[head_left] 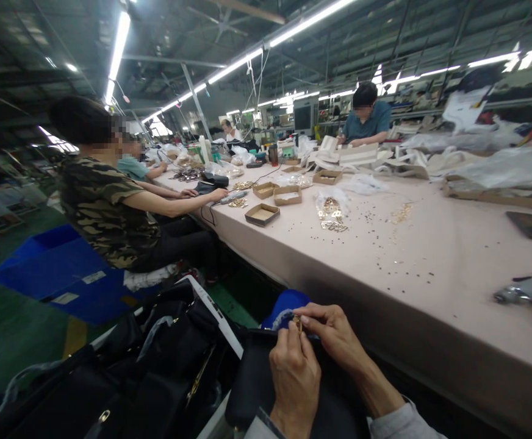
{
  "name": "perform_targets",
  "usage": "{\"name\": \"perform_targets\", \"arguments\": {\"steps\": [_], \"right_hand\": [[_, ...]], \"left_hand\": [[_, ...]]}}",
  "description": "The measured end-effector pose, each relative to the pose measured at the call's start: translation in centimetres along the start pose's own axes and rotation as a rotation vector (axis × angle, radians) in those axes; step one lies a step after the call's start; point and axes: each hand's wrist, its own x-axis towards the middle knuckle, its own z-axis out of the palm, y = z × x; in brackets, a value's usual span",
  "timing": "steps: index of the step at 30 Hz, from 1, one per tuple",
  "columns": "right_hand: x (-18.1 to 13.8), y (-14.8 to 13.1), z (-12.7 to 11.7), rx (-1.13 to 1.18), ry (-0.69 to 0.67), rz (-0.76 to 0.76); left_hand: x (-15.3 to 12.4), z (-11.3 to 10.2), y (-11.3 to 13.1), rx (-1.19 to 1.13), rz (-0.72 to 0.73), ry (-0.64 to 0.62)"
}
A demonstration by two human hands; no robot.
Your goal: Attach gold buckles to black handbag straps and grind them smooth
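Pinching a small gold fitting (297, 322) between both hands (314, 347), I judged fastening it onto the black bag (257, 384) below them needed steady alignment.

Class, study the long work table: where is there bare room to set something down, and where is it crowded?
Bare: the table between the scattered gold hardware and the grey tool. Crowded: the cardboard trays and the far bag heaps.
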Motion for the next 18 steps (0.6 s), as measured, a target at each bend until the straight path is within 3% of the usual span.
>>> {"name": "perform_targets", "arguments": {"steps": [6,12,18], "right_hand": [[-0.4,0.5,0.1,0.085,0.024,-0.013],[0.1,-1.0,-1.6,-0.108,-0.19,-0.06],[2.1,-1.8,-2.9,0.054,-0.413,0.082]], "left_hand": [[0.2,0.0,0.0,-0.003,0.008,0.048],[-0.2,0.1,0.0,-0.008,0.025,0.061],[-0.4,0.1,0.1,-0.023,0.041,0.053]]}}
